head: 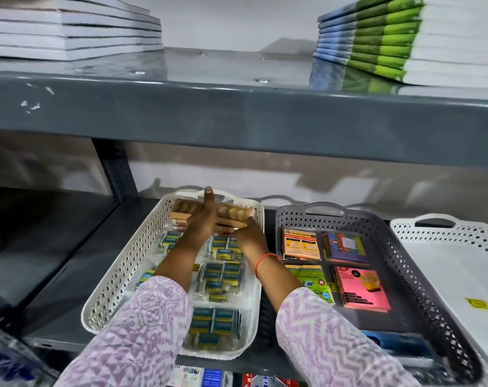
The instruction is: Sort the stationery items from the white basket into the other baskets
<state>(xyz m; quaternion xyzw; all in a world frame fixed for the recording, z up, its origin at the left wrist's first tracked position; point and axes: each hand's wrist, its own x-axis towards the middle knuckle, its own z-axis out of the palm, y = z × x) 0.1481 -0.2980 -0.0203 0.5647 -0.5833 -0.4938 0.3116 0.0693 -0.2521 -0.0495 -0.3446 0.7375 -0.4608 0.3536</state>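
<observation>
A white perforated basket (142,247) stands on the lower shelf, left of centre. It holds several packs of small blue-and-yellow boxes (223,272), and sleeves of brown tape rolls (233,212) lie across its far end. My left hand (202,219) is curled over the middle of the tape rolls with the index finger stretched up past the basket's far rim. My right hand (249,233) grips the right end of the same rolls. A grey basket (390,247) to the right holds sticky-note pads (360,289) in orange, purple, green and pink.
A second white basket (446,233) at far right shows only a small yellow label (478,303). A blue item (404,344) lies at the grey basket's near end. The upper shelf's edge (237,113) overhangs, carrying two notebook stacks (69,32) (390,43). More packets (203,378) sit below.
</observation>
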